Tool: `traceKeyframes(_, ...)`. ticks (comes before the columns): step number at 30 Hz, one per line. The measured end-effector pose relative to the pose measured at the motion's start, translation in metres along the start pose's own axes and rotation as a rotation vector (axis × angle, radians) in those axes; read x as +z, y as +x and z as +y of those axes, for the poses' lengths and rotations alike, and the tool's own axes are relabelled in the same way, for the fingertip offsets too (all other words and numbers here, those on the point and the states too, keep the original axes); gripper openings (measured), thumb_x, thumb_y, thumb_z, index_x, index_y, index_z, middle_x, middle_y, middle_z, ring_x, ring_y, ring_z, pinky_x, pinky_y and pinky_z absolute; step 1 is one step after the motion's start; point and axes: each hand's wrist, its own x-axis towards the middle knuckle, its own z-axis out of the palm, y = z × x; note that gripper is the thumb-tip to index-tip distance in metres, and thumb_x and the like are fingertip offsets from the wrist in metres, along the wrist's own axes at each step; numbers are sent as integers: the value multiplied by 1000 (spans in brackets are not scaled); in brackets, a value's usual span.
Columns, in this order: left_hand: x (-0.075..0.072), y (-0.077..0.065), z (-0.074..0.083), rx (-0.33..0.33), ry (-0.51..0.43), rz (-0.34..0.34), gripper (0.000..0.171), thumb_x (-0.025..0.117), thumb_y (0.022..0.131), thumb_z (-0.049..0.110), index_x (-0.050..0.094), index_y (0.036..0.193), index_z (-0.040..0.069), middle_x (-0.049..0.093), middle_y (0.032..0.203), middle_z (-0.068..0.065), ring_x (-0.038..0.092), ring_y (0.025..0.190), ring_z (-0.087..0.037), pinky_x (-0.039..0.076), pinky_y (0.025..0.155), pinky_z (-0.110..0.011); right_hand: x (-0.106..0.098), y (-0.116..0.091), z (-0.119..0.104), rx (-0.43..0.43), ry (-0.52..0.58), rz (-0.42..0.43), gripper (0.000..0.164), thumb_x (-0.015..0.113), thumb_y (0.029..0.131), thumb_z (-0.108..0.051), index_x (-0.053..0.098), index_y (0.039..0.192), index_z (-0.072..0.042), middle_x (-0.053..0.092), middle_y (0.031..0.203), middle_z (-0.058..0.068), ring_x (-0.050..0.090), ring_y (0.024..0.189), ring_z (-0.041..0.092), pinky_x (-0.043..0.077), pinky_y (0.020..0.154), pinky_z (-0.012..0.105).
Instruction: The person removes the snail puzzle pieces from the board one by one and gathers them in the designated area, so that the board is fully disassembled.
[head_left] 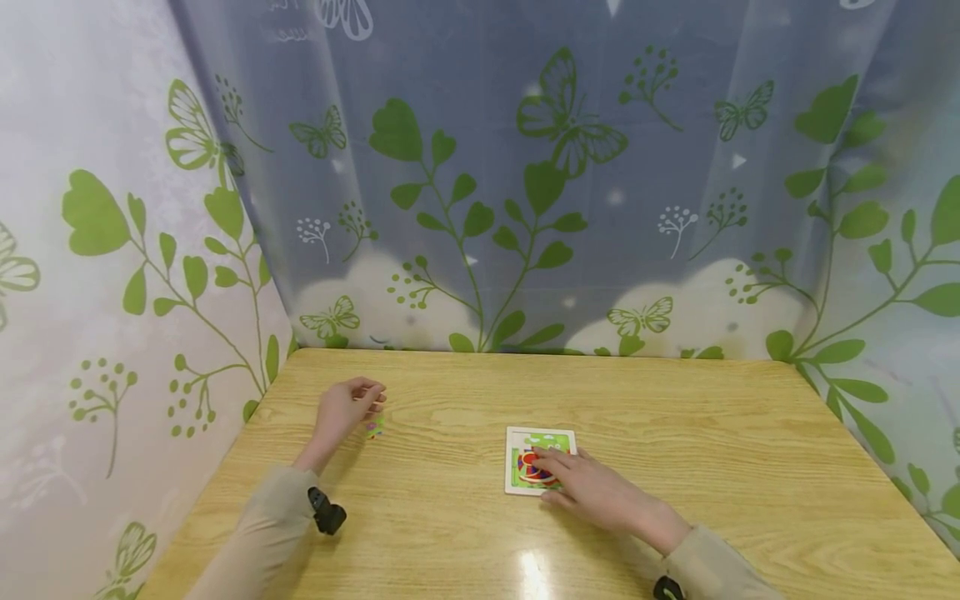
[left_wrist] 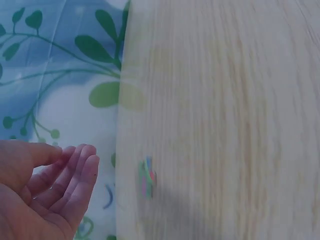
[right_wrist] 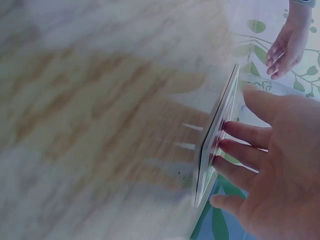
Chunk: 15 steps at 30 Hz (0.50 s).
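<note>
On the left of the table, my left hand (head_left: 347, 414) hovers with bent, relaxed fingers beside a small multicoloured piece (head_left: 374, 430). The left wrist view has that hand (left_wrist: 50, 195) apart from the piece (left_wrist: 146, 181), palm showing and nothing in its grasp. My right hand (head_left: 600, 493) lies over a square picture puzzle board (head_left: 509, 458) with a pale frame. Red, purple and green show in its picture. From the right wrist, the fingertips (right_wrist: 232, 127) touch the face of the board (right_wrist: 212, 125), fingers spread and only slightly bent, while the thumb stands off it.
A light wood-grain table (head_left: 450, 533) spreads under both hands. Patterned curtain (head_left: 480, 183) with green leaves and butterflies rises at its far edge and along the sides. Dark wrist devices (head_left: 327, 510) sit on both sleeves.
</note>
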Motion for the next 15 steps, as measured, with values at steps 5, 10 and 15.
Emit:
traceKeyframes(5, 10, -3, 15, 25, -32, -19, 26, 61, 103, 17, 71, 113, -5, 75, 99, -21, 75, 84, -31, 62, 71, -34, 0, -1, 1, -3, -17, -3, 51, 56, 105, -34, 53, 144, -2, 45, 154, 20, 45, 140, 39, 32, 113, 64)
traceKeyframes(10, 24, -4, 26, 63, -59, -37, 25, 62, 103, 15, 71, 112, -6, 74, 97, -22, 74, 85, -34, 63, 72, -38, -1, -5, 2, -12, -48, 14, 52, 57, 104, -34, 53, 145, -1, 46, 152, 21, 46, 138, 40, 32, 113, 64)
traceKeyframes(15, 36, -6, 35, 78, -78, -76, 25, 63, 102, 15, 72, 112, -6, 75, 97, -20, 74, 85, -32, 62, 73, -37, -3, -10, 6, -1, -81, 18, 55, 57, 104, -34, 51, 146, 1, 46, 151, 21, 47, 137, 42, 32, 112, 66)
